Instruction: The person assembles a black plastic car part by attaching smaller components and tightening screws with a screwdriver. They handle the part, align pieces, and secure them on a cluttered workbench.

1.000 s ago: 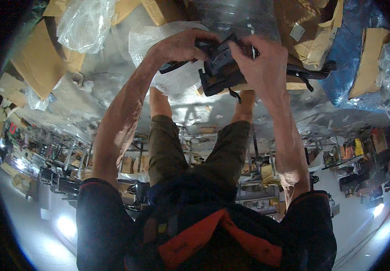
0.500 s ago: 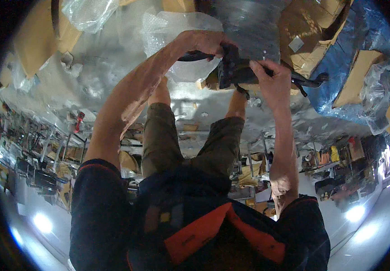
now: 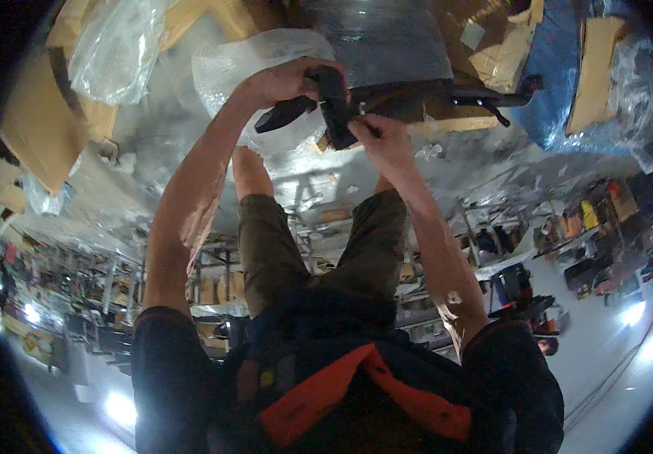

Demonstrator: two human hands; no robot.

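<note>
Floor (image 3: 167, 121) with cardboard (image 3: 42, 125), cluttered racks (image 3: 568, 246) behind, black part (image 3: 335, 113) between hands (image 3: 285, 82) (image 3: 391, 151).

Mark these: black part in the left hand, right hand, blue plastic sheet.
Black part (image 3: 335, 113), head view: mid-length of its body
Right hand (image 3: 389, 145), head view: middle of the hand
Blue plastic sheet (image 3: 554, 85), head view: bare stretch, left side

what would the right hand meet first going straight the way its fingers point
Probably the black part held in the left hand; the right hand points at it and may be touching it, though depth is unclear.
</note>
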